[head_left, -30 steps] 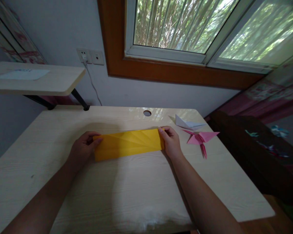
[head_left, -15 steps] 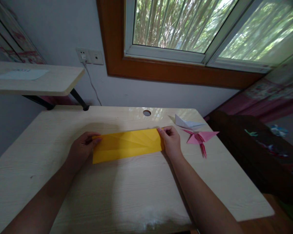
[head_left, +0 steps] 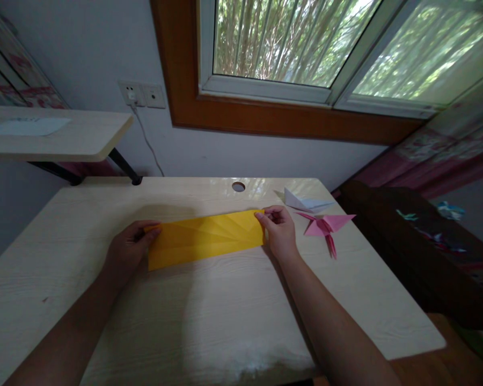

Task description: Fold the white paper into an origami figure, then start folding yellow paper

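Yellow paper (head_left: 205, 239) flat on the pale wood surface (head_left: 225, 321), folded into a long strip with crease lines across it. Left hand (head_left: 129, 247) at the strip's left end, fingers curled, thumb and fingertips pinching the top left corner. Right hand (head_left: 279, 231) at the strip's right end, thumb and first finger pinching the top right corner. Both arms stretched forward from the near edge.

Just to the right of the right hand, a pink folded paper shape (head_left: 325, 225) with pointy wings, lying on the surface. Right behind it, a white folded paper shape (head_left: 301, 202), close by but not clearly touching. A small round hole (head_left: 238, 186) in the surface near the back edge. A window (head_left: 306, 48) above, green trees outside. A wall socket (head_left: 132, 93) with a white cord (head_left: 147, 142) hanging down. A small shelf (head_left: 56, 136) off to the left with a light sheet (head_left: 24, 126) on top.
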`<state>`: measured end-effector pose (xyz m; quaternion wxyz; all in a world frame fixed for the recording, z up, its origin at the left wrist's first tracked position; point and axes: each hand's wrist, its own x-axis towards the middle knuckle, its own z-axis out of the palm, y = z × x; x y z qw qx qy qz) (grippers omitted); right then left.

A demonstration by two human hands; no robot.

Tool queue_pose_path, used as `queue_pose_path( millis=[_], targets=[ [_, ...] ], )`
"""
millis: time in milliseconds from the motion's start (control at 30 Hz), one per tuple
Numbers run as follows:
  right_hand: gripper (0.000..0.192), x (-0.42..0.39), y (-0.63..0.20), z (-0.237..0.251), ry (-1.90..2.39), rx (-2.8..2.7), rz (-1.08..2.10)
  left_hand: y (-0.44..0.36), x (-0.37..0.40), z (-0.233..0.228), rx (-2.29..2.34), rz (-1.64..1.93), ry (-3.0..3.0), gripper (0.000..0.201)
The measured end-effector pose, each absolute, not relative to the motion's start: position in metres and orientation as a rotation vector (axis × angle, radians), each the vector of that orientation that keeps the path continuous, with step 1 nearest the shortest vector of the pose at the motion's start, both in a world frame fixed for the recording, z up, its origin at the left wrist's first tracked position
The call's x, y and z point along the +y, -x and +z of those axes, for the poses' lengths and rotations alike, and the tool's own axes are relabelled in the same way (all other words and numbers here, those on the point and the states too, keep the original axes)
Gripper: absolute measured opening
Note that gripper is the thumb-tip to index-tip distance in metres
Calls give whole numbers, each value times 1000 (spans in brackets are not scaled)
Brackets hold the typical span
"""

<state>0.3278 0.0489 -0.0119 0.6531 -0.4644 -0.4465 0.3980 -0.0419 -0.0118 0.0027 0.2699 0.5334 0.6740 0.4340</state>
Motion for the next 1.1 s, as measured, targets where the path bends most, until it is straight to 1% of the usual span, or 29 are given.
queue_pose_path(
  millis=[467, 933, 1100],
  targets=[
    [36, 49, -328, -10, 1012, -1080, 936, 42, -11, 3, 1839, 1180, -1457, 34],
    [39, 51, -330, -15, 942, -1059, 998, 38, -12, 9, 1867, 1200, -1425, 38],
    [39, 49, -328, -13, 975, -1084, 993, 39, -12, 7, 1865, 1212, -1434, 35]
  ],
)
